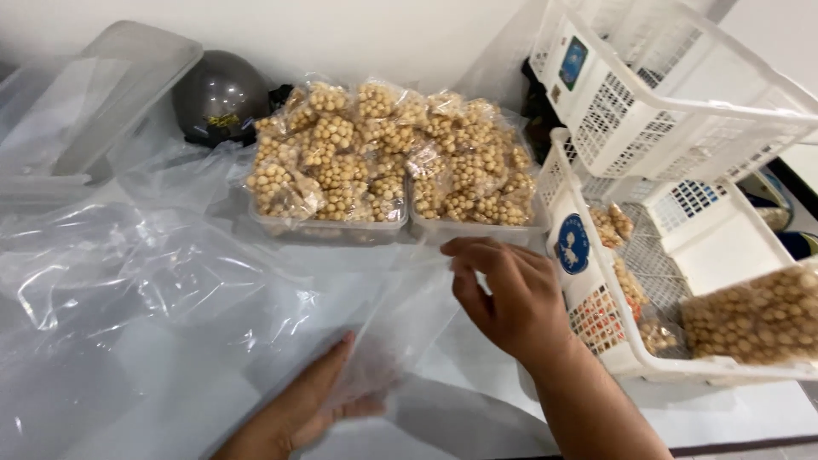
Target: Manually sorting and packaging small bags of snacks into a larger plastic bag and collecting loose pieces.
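The left hand (pixel 311 405) lies flat at 6 o'clock, fingers pressed together, partly covered by a clear plastic bag (pixel 388 328) at the centre of the table. The right hand (pixel 503 298), at 4 o'clock from the centre, pinches the bag's upper edge between thumb and fingertips; the remaining fingers are curled and slightly spread.

Procedure, as judged from this position: keep the left palm down to anchor the lower end of the bag. Rub the two film layers apart at the pinched edge before lifting. Pull gently, since thin film is likely to cling or tear.

Surroundings:
- At 12 o'clock, two clear trays (pixel 328 228) hold heaped small packets of round beige snacks (pixel 388 153), just beyond the right hand.
- At 3 o'clock, a white basket (pixel 596 319) holds several more packets; a second white basket (pixel 673 94) rests tilted above it.
- At 9 o'clock, loose plastic sheeting (pixel 128 273) covers the table.
- At 11 o'clock, a dark round helmet (pixel 220 95) sits beside a clear lid (pixel 111 85).

Obstruction: the basket's wall stands close to the right wrist, and the sheeting lies against the bag, making its edges hard to tell apart.
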